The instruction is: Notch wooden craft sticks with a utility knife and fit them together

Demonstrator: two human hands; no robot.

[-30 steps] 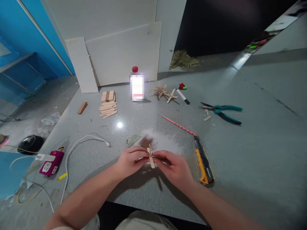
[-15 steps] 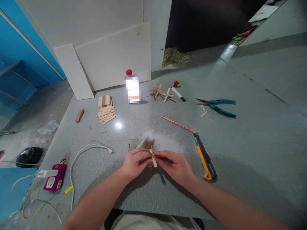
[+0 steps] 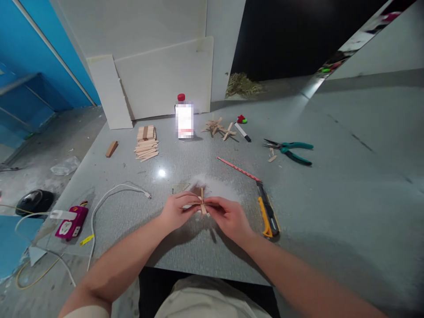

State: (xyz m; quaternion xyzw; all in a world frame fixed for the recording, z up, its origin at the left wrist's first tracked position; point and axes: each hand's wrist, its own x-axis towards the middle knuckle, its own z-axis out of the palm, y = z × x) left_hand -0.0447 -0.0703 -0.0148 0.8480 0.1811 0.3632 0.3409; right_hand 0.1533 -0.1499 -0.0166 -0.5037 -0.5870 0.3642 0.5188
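Between my two hands, above the grey table (image 3: 132, 238), is a small piece made of crossed wooden craft sticks (image 3: 203, 209). My left hand (image 3: 177, 210) pinches it from the left with thumb and fingers. From the right, my right hand (image 3: 230, 217) pinches the same piece; the fingertips hide its middle. A white powdery patch (image 3: 225, 189) with a brown spot lies just beyond the fingers, and a clear set square (image 3: 179, 188) is partly behind my left hand. Right of my right hand lies a yellow and black utility knife (image 3: 267, 211) with its long reddish blade extended.
Further back are stacked craft sticks (image 3: 146, 149), a red-capped bottle (image 3: 184, 119), a pile of crossed sticks (image 3: 216, 126), a marker (image 3: 243, 131) and green-handled pliers (image 3: 291, 152). A white cable (image 3: 109, 194) and a magenta box (image 3: 72, 223) lie left. A wooden block (image 3: 111, 149) sits near the left edge.
The view has shifted slightly. The stick piece has turned between my fingers, with one stick now pointing more directly away from me. Both hands still pinch it.
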